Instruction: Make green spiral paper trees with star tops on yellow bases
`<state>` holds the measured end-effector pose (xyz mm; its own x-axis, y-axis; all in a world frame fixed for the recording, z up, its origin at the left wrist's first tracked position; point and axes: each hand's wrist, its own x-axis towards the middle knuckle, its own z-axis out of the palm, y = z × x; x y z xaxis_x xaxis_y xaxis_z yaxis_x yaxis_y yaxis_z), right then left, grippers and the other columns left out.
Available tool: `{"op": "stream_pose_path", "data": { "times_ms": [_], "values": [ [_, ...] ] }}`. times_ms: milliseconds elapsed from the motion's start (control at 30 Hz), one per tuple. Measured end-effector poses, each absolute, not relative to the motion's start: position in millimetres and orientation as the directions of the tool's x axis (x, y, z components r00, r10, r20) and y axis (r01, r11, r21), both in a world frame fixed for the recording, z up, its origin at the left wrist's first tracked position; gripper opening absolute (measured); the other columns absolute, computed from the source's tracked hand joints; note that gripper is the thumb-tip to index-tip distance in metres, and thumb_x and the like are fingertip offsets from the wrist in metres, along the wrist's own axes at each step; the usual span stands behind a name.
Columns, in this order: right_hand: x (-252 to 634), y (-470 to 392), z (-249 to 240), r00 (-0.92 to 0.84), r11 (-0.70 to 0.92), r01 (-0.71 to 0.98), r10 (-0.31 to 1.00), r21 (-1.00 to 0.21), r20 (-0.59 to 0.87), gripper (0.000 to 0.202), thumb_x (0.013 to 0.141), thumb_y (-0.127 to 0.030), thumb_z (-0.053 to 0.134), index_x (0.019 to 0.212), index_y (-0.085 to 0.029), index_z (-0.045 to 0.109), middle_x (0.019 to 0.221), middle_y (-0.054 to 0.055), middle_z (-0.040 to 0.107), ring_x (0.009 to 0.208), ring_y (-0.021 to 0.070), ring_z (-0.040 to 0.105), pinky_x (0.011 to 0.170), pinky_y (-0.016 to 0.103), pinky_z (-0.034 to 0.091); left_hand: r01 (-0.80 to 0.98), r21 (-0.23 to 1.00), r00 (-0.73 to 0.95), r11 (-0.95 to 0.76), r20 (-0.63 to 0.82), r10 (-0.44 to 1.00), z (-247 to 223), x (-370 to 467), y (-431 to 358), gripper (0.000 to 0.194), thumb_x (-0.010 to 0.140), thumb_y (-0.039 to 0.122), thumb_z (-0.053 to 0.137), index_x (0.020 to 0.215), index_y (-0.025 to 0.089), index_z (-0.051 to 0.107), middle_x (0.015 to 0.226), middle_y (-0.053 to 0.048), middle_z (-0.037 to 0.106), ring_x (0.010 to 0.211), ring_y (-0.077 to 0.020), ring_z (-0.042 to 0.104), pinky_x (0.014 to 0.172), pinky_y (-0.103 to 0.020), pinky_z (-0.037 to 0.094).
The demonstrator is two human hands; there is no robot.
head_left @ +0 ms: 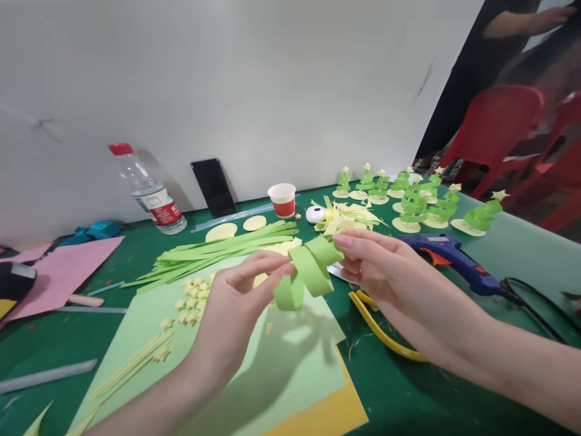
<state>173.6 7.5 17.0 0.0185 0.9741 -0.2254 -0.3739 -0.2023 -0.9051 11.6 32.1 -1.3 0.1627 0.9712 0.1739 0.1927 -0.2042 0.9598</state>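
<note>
A green paper strip (pixel 313 266), curled into a loose spiral, hangs between my two hands above a pale green sheet (pixel 290 375). My left hand (pixel 245 290) pinches its left end, and my right hand (pixel 372 260) holds the right end between thumb and fingers. Beyond my left hand lies a bundle of flat green paper strips (pixel 218 248). Small folded yellow paper stars (pixel 193 303) cluster on the sheet beside my left wrist. Yellow-handled scissors (pixel 385 333) lie under my right hand, their blades partly hidden.
A blue glue gun (pixel 454 260) with its cord lies at right. Several green spirals topped with stars (pixel 411 209) stand behind it on round bases. A bottle (pixel 157 194), phone (pixel 213 188) and paper cup (pixel 283 200) line the back. Pink paper (pixel 68 272) is at left.
</note>
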Motion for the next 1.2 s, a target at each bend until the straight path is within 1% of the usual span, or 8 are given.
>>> {"op": "stream_pose_path", "data": {
  "times_ms": [167, 400, 567, 700, 867, 967, 1100, 1200],
  "values": [
    [172.9, 8.4, 18.0, -0.041, -0.157, -0.371, 0.987, -0.915, -0.153, 0.022, 0.062, -0.038, 0.073, 0.054, -0.022, 0.060, 0.061, -0.005, 0.044, 0.064, 0.0097, 0.037, 0.066, 0.025, 0.031, 0.120, 0.980, 0.249, -0.156, 0.123, 0.961, 1.7, 11.7, 31.4, 0.014, 0.077, 0.035, 0.060, 0.072, 0.028, 0.071, 0.081, -0.001, 0.067, 0.072, -0.0195, 0.058, 0.062, -0.031, 0.048],
    [174.7, 9.5, 9.3, -0.146, -0.060, -0.445, 0.989, -0.894, 0.006, 0.004, 0.066, -0.024, 0.070, 0.066, -0.027, 0.068, 0.069, -0.005, 0.051, 0.070, 0.0065, 0.044, 0.070, 0.018, 0.037, -0.118, 0.993, 0.330, -0.001, 0.040, 0.943, 9.3, 14.1, 28.2, 0.012, 0.073, 0.036, 0.062, 0.069, 0.028, 0.070, 0.087, 0.000, 0.068, 0.103, -0.0231, 0.051, 0.084, -0.034, 0.043],
    [180.6, 16.4, 5.2, -0.233, 0.120, -0.418, 0.944, -0.901, 0.234, 0.020, 0.074, -0.018, 0.062, 0.084, -0.034, 0.069, 0.082, -0.006, 0.059, 0.072, 0.0055, 0.050, 0.067, 0.016, 0.041, -0.151, 0.983, 0.405, 0.105, -0.035, 0.914, 4.6, 12.9, 26.9, 0.009, 0.071, 0.027, 0.062, 0.067, 0.029, 0.069, 0.074, 0.005, 0.064, 0.085, -0.0156, 0.052, 0.082, -0.027, 0.039],
    [183.9, 19.1, 7.3, -0.238, 0.260, -0.355, 0.904, -0.898, 0.355, 0.019, 0.071, -0.016, 0.065, 0.072, -0.034, 0.070, 0.080, -0.005, 0.056, 0.081, 0.0079, 0.050, 0.063, 0.015, 0.042, -0.187, 0.970, 0.483, 0.155, -0.046, 0.874, 5.0, 14.2, 26.4, 0.011, 0.072, 0.025, 0.060, 0.063, 0.024, 0.066, 0.069, 0.005, 0.060, 0.073, -0.0118, 0.050, 0.072, -0.022, 0.040],
    [183.6, 19.5, 9.4, -0.208, 0.262, -0.318, 0.918, -0.911, 0.337, 0.011, 0.066, -0.018, 0.068, 0.065, -0.028, 0.068, 0.076, -0.002, 0.051, 0.075, 0.0111, 0.050, 0.062, 0.023, 0.043, -0.199, 0.954, 0.549, 0.223, -0.080, 0.832, 8.9, 17.5, 23.1, 0.014, 0.074, 0.027, 0.056, 0.064, 0.020, 0.063, 0.061, 0.003, 0.056, 0.065, -0.0117, 0.048, 0.068, -0.022, 0.041],
    [184.8, 21.3, 11.6, -0.157, 0.233, -0.221, 0.950, -0.947, 0.271, 0.010, 0.066, -0.024, 0.069, 0.057, -0.023, 0.064, 0.069, -0.001, 0.053, 0.074, 0.0134, 0.050, 0.067, 0.027, 0.042, -0.138, 0.979, 0.558, 0.153, -0.051, 0.828, 5.3, 19.5, 25.9, 0.022, 0.078, 0.028, 0.047, 0.065, 0.020, 0.061, 0.070, 0.000, 0.055, 0.069, -0.0132, 0.048, 0.069, -0.025, 0.042],
    [188.7, 24.1, 17.2, -0.051, 0.159, -0.151, 0.984, -0.976, 0.168, 0.009, 0.063, -0.026, 0.071, 0.057, -0.022, 0.065, 0.063, -0.003, 0.056, 0.064, 0.0095, 0.049, 0.062, 0.024, 0.039, 0.080, 0.997, 0.370, 0.021, -0.050, 0.928, -6.9, 18.4, 36.6, 0.023, 0.081, 0.032, 0.042, 0.066, 0.020, 0.053, 0.071, 0.000, 0.047, 0.070, -0.0153, 0.045, 0.067, -0.028, 0.041],
    [189.9, 25.4, 20.9, -0.019, 0.116, -0.129, 0.993, -0.985, 0.120, 0.008, 0.061, -0.024, 0.072, 0.058, -0.022, 0.065, 0.063, -0.004, 0.055, 0.062, 0.0078, 0.047, 0.058, 0.021, 0.037, 0.130, 0.989, 0.203, -0.063, 0.035, 0.979, -11.3, 14.4, 40.9, 0.021, 0.082, 0.034, 0.044, 0.067, 0.022, 0.049, 0.070, 0.002, 0.041, 0.070, -0.0147, 0.041, 0.064, -0.026, 0.037]
  ]
}}
